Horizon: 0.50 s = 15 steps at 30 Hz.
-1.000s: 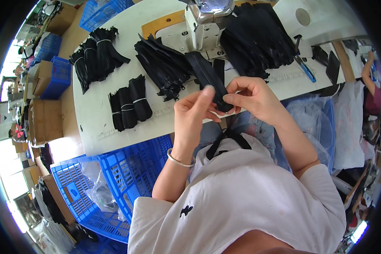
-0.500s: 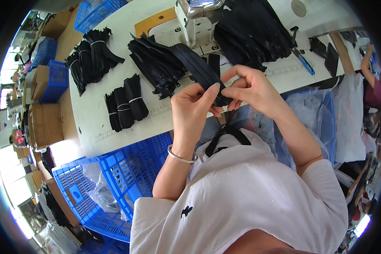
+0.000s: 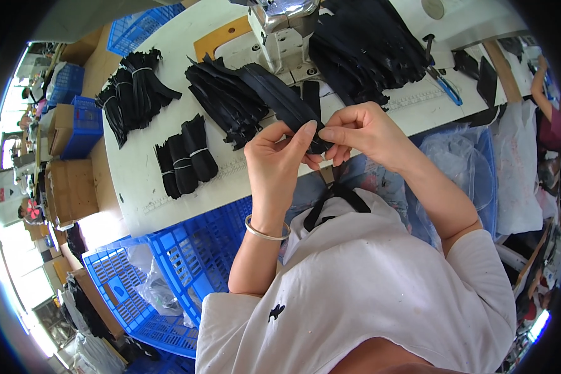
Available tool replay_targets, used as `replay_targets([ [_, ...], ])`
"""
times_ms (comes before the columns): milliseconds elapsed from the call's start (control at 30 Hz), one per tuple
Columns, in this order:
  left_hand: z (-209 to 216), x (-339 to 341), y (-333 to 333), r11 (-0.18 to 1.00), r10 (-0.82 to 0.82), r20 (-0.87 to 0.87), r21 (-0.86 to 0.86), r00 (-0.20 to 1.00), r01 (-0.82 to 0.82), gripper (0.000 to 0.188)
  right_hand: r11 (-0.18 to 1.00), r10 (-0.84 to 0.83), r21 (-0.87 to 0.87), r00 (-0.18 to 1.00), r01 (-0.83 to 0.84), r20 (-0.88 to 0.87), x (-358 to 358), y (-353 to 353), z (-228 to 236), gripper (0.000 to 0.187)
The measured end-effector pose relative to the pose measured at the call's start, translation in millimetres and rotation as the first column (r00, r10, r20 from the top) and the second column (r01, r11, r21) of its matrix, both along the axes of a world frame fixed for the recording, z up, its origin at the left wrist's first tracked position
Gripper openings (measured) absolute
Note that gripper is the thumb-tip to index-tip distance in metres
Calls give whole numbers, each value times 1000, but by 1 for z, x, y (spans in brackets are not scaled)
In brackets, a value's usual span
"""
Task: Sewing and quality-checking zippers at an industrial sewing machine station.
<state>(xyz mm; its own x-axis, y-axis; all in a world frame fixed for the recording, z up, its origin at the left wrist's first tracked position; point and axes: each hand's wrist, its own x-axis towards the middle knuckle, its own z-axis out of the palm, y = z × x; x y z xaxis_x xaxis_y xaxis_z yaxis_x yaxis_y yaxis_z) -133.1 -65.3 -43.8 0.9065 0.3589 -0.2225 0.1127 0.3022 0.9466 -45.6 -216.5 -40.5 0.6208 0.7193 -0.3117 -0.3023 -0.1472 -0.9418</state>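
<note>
Together, the left hand point(image 3: 270, 153) and right hand point(image 3: 366, 133) pinch the near end of a black strip point(image 3: 279, 97) between thumbs and fingers, at the front edge of the desk point(image 3: 131, 171). Its far part overlaps a loose black bundle point(image 3: 221, 100) beside the metal machine point(image 3: 287, 47); it looks like a zipper, though fingertips partly hide its end.

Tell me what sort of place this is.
Probably a sewing workshop: a sewing machine on the white table, what looks like a black zipper being held, and tied black bundles.
</note>
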Motion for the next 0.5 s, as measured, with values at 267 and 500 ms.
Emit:
replay_targets([
  [267, 8, 11, 2, 997, 21, 39, 76, 999, -23, 13, 997, -51, 63, 999, 50, 18, 2, 3, 6, 21],
  [500, 31, 38, 15, 989, 75, 158, 114, 985, -94, 18, 993, -116, 53, 981, 109, 156, 5, 8, 30, 23],
])
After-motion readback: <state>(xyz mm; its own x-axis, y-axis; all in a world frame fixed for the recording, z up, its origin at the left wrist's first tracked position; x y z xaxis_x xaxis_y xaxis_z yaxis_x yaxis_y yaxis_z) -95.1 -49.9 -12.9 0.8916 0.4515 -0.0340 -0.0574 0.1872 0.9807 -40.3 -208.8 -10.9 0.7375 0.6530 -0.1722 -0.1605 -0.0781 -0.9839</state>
